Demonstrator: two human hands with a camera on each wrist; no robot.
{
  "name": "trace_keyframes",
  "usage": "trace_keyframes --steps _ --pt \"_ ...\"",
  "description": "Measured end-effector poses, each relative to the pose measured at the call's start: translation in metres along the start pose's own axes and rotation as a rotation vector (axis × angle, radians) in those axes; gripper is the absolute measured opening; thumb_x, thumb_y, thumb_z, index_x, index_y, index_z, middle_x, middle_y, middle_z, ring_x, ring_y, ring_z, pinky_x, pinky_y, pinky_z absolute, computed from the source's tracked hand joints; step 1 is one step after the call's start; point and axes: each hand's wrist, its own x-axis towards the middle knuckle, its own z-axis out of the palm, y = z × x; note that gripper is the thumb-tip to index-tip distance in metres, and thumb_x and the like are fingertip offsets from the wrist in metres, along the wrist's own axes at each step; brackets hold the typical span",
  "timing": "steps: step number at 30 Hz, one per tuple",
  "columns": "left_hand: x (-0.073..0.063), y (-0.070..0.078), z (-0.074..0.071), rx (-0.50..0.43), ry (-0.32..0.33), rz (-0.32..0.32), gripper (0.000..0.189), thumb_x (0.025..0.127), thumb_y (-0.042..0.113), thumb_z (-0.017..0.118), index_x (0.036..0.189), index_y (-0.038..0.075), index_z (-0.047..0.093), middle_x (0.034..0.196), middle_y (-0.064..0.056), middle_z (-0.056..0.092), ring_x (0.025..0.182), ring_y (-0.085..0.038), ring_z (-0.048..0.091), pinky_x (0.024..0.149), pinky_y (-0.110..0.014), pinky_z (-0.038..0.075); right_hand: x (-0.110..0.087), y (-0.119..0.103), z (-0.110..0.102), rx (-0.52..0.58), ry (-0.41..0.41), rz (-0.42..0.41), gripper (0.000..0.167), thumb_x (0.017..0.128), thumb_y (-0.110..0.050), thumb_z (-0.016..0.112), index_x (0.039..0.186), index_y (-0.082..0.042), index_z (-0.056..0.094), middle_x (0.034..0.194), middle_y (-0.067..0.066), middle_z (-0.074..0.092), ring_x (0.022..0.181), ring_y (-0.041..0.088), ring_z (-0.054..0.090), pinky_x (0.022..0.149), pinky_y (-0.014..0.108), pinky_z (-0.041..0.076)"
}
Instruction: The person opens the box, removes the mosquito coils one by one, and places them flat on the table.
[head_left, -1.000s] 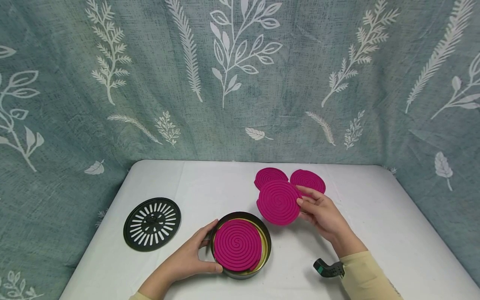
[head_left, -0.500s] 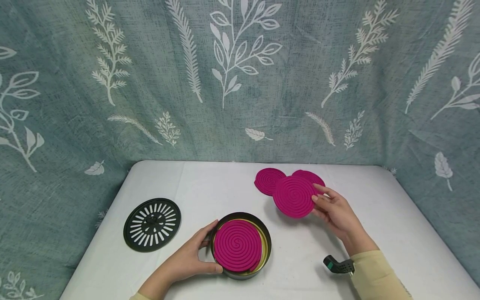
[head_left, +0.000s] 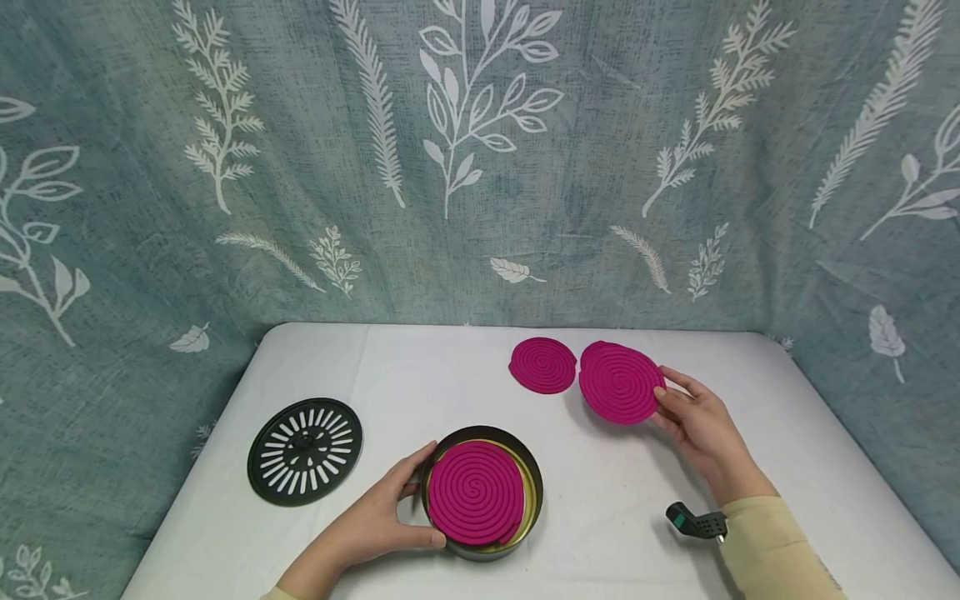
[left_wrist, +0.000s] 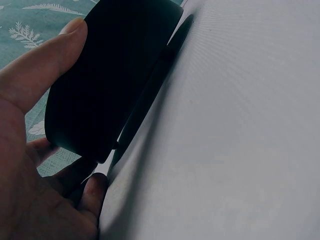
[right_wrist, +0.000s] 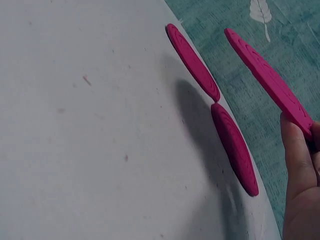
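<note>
In the head view my right hand (head_left: 697,425) pinches a magenta spiral coaster (head_left: 621,385) by its right edge, thumb on top. The right wrist view shows this coaster (right_wrist: 270,80) raised above the table, edge-on. It overlaps a second coaster (head_left: 595,350) lying on the table behind it; a third coaster (head_left: 543,365) lies to the left. My left hand (head_left: 382,508) holds the left side of a round black tin (head_left: 482,552) with a gold inside, thumb in front and fingers behind. One more coaster (head_left: 476,492) lies inside the tin.
A black round slotted disc (head_left: 303,450) with a small central knob lies at the left of the white table (head_left: 420,375). A black strap-like device (head_left: 697,522) sticks out at my right sleeve. A patterned teal cloth (head_left: 465,250) hangs behind the table.
My right hand has carried its coaster to the right, from in front of the left back coaster to over the right one. My left hand and the tin stay where they were.
</note>
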Motion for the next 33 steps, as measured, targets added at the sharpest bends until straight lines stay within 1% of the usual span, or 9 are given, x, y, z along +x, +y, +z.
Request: trace_keyframes --steps 6,11,15,18,22,25,33 --pt "0.0 0.0 -0.001 0.005 0.001 -0.004 0.113 0.064 0.052 0.089 0.156 0.036 0.026 0.156 0.003 0.033 0.132 -0.022 0.045 0.111 -0.048 0.038 0.003 -0.004 -0.011 0.013 0.059 0.017 0.068 0.098 -0.006 0.061 0.155 -0.006 0.026 0.102 0.005 0.07 0.087 0.014 0.069 0.077 0.027 0.059" --pt "0.0 0.002 -0.001 -0.001 -0.002 -0.01 0.113 0.064 0.051 0.09 0.156 0.038 0.026 0.156 0.003 0.032 0.133 -0.022 0.043 0.11 -0.047 0.038 0.006 -0.007 -0.02 0.053 0.078 0.016 0.068 0.098 -0.004 0.061 0.156 -0.007 0.025 0.098 0.006 0.07 0.083 0.014 0.07 0.071 0.025 0.06" --pt "0.0 0.003 -0.001 0.002 -0.001 -0.009 0.113 0.064 0.052 0.09 0.156 0.038 0.026 0.156 0.003 0.032 0.135 -0.021 0.042 0.11 -0.046 0.039 0.008 -0.011 -0.027 0.053 0.111 0.026 0.07 0.097 -0.005 0.062 0.157 -0.009 0.025 0.097 0.005 0.07 0.082 0.013 0.069 0.068 0.024 0.06" --pt "-0.001 0.003 -0.001 0.005 -0.001 -0.005 0.113 0.064 0.051 0.09 0.156 0.037 0.025 0.156 0.004 0.033 0.134 -0.021 0.042 0.11 -0.046 0.039 0.01 -0.015 -0.031 0.048 0.147 0.046 0.072 0.097 -0.006 0.063 0.157 -0.012 0.025 0.095 0.005 0.07 0.082 0.013 0.069 0.069 0.024 0.06" --pt "-0.001 0.002 -0.001 0.004 -0.004 -0.001 0.113 0.065 0.051 0.09 0.157 0.035 0.025 0.156 0.004 0.033 0.132 -0.022 0.044 0.11 -0.047 0.039 0.01 -0.021 -0.038 0.068 0.187 0.071 0.075 0.096 -0.005 0.064 0.158 -0.014 0.024 0.094 0.005 0.071 0.082 0.013 0.069 0.069 0.025 0.06" --pt "-0.001 0.002 -0.001 0.004 -0.003 0.0 0.113 0.065 0.051 0.089 0.157 0.034 0.025 0.156 0.004 0.033 0.131 -0.023 0.046 0.109 -0.049 0.039 0.011 -0.023 -0.042 0.088 0.197 0.078 0.076 0.096 -0.004 0.064 0.159 -0.014 0.022 0.093 0.005 0.071 0.082 0.014 0.07 0.069 0.026 0.061" --pt "-0.002 0.0 0.0 0.006 -0.003 -0.007 0.113 0.065 0.052 0.089 0.157 0.035 0.025 0.155 0.003 0.033 0.129 -0.024 0.047 0.109 -0.051 0.038 0.016 -0.027 -0.057 0.145 0.213 0.066 0.079 0.095 -0.002 0.064 0.159 -0.015 0.019 0.095 0.006 0.072 0.084 0.015 0.07 0.076 0.029 0.06"
